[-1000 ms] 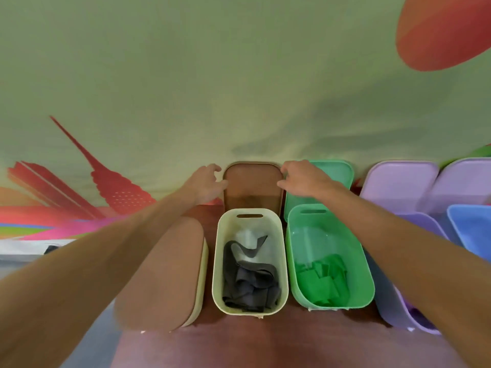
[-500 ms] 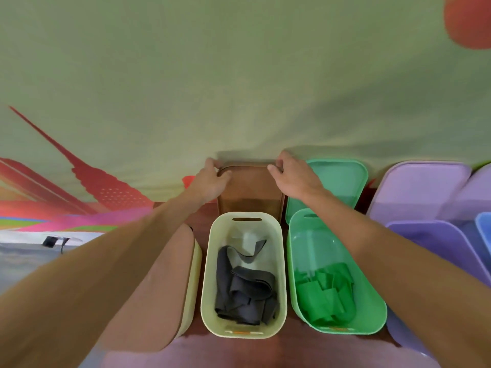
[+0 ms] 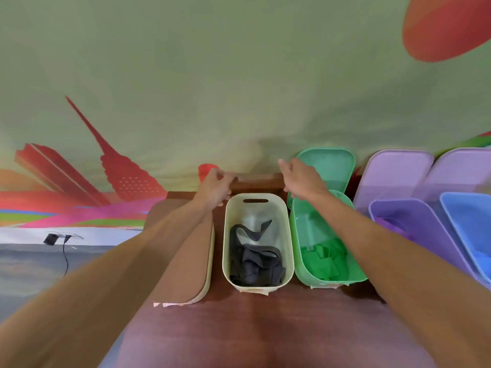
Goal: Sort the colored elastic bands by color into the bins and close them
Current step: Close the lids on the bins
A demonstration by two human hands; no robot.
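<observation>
The step in hand looks like closing the cream bin (image 3: 255,211), which sits mid-desk (image 3: 252,328) with a heap of grey bands (image 3: 252,264) in its near half. Its brown lid (image 3: 256,181) is at 12 o'clock from the bin, just behind its far rim by the wall, seen nearly edge-on. The left hand (image 3: 216,185) has its fingers curled over the lid's left end and pinches it. The right hand (image 3: 300,179) is at the lid's right end with one finger stretched toward the wall; it is blurred, so I cannot tell whether it grips the lid. At 9 o'clock from the cream bin stands a closed bin (image 3: 198,277), partly under the left forearm. At 3 o'clock the green bin (image 3: 305,224) stands open with green bands (image 3: 326,258) inside, and its green lid (image 3: 326,166) leans on the wall behind it. Further toward 3 o'clock are purple lids (image 3: 393,176), a purple bin (image 3: 409,221) and a blue bin (image 3: 467,219), all open. The next move probably calls for both hands holding the lid's ends, bringing it toward 6 o'clock, level over the cream rim, then pressing down evenly; the bands lie low enough that they should not snag.
</observation>
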